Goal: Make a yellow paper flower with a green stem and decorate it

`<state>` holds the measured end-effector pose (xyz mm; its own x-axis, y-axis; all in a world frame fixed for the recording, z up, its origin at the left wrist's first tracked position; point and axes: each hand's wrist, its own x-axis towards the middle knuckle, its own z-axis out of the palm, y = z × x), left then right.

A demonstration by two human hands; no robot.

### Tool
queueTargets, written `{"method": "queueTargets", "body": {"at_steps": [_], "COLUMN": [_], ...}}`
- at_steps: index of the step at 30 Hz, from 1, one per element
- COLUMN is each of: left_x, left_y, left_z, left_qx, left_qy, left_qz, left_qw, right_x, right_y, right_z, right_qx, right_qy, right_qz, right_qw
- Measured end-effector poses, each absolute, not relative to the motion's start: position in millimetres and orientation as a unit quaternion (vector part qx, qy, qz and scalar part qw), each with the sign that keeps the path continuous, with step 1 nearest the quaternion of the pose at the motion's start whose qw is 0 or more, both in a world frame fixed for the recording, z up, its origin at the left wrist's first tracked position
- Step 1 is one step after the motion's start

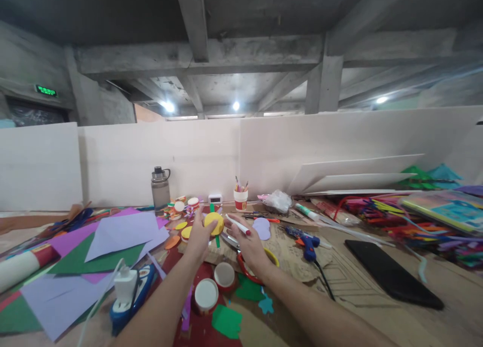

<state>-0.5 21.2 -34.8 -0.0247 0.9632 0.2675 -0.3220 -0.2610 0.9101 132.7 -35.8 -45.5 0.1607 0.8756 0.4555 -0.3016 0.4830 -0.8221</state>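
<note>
Near the middle of the table, my left hand point(200, 235) is closed on a yellow disc point(214, 224), its thumb lying over the front. Green strips point(218, 241) stick out above and below the disc. Just to the right, my right hand point(247, 244) holds a white marker point(237, 224) with a red end pointing right and down. Under that hand are scissors with a red and yellow handle point(272, 257), partly hidden by the wrist. Two white round lids or cups point(206, 294) stand between my forearms, beside green paper pieces point(227, 321). A lilac paper shape point(261, 229) lies right of the marker.
Purple and green paper sheets point(123, 234) and a power strip point(134, 299) are at left. A bottle point(161, 191) and pen cup point(240, 198) stand behind. A blue glue gun point(309, 247), black tablet-like slab point(392, 272) and colourful craft sticks point(377, 211) lie at right.
</note>
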Motion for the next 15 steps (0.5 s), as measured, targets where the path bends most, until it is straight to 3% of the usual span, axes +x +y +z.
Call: {"method": "queueTargets", "body": {"at_steps": [4,15], "left_x": [-2.4,7.0], "left_y": [19.5,5.8], "left_z": [-31.8,-30.8], "left_qx": [0.533,0.597], "left_qy": [0.325,0.266], "left_qz": [0.640,0.586], "left_qw": [0.448,0.478], "right_x": [137.7,131.2], "right_y": [-30.3,-32.2], "right_z": [-44.8,-42.9], "right_qx": [-0.306,-0.341], "right_qy": [-0.422,-0.440], "right_qz": [0.445,0.397], "right_qw": [0.728,0.729]}}
